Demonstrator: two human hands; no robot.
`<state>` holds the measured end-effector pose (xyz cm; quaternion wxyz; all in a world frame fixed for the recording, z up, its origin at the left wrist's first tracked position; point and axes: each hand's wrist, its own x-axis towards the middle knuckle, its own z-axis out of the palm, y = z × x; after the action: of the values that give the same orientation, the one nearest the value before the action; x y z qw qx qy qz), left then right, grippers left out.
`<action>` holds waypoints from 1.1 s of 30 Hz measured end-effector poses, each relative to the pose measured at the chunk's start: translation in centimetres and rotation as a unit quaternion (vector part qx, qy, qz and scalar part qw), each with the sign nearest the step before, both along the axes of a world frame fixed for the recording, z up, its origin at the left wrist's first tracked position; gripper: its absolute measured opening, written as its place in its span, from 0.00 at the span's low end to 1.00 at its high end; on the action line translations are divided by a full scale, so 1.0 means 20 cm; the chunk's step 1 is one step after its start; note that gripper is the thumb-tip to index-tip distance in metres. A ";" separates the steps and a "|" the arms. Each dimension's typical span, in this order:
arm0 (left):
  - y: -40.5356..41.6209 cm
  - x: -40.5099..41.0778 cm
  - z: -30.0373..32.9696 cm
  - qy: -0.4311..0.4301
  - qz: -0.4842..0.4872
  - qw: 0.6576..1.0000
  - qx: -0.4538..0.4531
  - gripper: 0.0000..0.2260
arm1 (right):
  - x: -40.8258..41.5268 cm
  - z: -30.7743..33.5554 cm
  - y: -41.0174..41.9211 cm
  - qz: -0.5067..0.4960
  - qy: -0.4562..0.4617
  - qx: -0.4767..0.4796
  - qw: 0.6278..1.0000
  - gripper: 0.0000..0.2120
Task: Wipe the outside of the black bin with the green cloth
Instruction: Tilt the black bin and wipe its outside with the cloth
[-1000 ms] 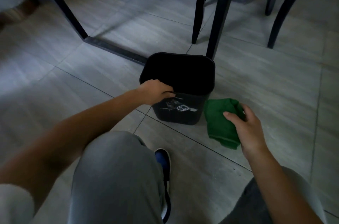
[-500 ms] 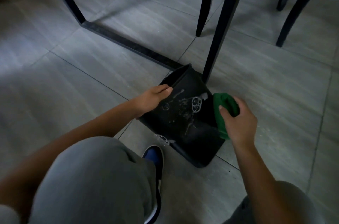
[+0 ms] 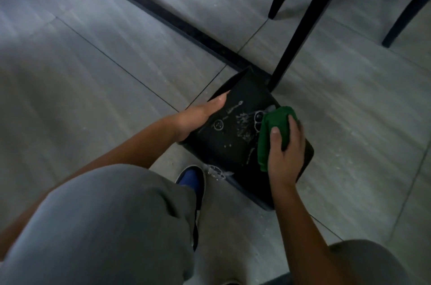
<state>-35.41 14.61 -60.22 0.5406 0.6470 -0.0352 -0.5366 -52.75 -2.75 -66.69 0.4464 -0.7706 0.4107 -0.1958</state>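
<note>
The black bin (image 3: 233,144) lies tipped on the tiled floor, its mouth pointing away from me and one side wall facing up. White marks and droplets show on that wall. My left hand (image 3: 198,116) grips the bin's left edge and steadies it. My right hand (image 3: 285,151) holds the bunched green cloth (image 3: 272,130) pressed onto the bin's upper wall near its right edge.
A black table leg (image 3: 298,28) stands just behind the bin, and a black floor bar (image 3: 177,21) runs diagonally to it. Chair legs (image 3: 405,12) are at the top right. My knees in grey trousers and a blue shoe (image 3: 191,179) are close below the bin.
The bin went from upright to tipped over on its side. My right hand picked the cloth off the floor and brought it onto the bin's wall. The view moved closer.
</note>
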 end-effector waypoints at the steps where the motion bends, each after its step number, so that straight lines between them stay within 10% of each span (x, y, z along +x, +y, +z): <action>1: 0.00 0.00 0.00 -0.002 0.013 1.000 0.008 0.15 | 0.03 0.00 0.03 -0.002 -0.002 -0.003 1.000 0.33; 21: 0.04 0.01 0.02 -0.171 0.050 0.984 0.021 0.23 | 0.25 0.07 0.41 0.220 -0.051 -0.211 0.951 0.23; 33: 0.10 0.01 -0.02 -0.173 0.057 0.983 0.039 0.12 | 0.17 -0.08 -0.14 -0.068 0.043 -0.031 0.996 0.25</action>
<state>-35.20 16.60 -60.60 0.5307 0.7514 -0.0705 -0.3858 -49.33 -5.48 -68.22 0.3902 -0.7617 0.4749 -0.2050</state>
